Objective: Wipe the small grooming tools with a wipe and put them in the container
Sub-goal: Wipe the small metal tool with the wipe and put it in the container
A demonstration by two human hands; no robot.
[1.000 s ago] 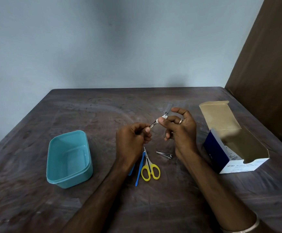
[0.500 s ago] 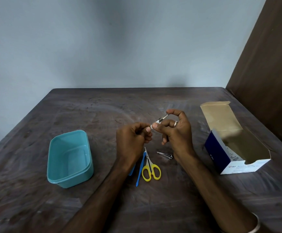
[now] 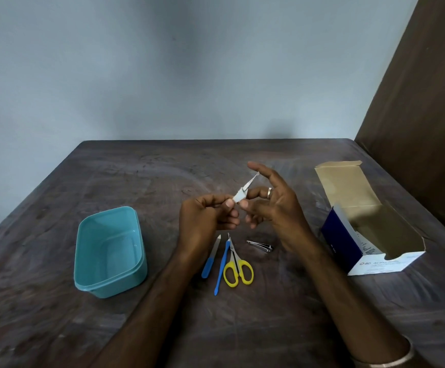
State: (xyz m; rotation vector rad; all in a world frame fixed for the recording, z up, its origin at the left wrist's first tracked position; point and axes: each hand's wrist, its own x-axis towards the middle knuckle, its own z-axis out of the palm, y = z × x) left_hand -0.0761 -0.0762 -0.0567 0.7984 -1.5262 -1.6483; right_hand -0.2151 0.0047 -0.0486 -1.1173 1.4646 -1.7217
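Note:
My left hand (image 3: 206,217) grips the lower end of a thin metal tweezer-like tool (image 3: 250,181), which points up and to the right. A small white wipe (image 3: 238,196) is wrapped round the tool just above my left fingertips. My right hand (image 3: 274,208) pinches that wipe between thumb and a finger, with its index finger stretched up past the tool's tip. The teal container (image 3: 83,253) stands on the table to the left, with nothing visible inside it.
On the table below my hands lie a blue-handled file (image 3: 210,258), a slim blue tool (image 3: 221,266), yellow-handled scissors (image 3: 238,270) and a metal nail clipper (image 3: 260,245). An open blue and white box (image 3: 348,243) sits at the right. A brown panel rises behind it.
The wipe in my right hand has slid from the tool's tip down to its base beside my left fingers. My right index finger has straightened.

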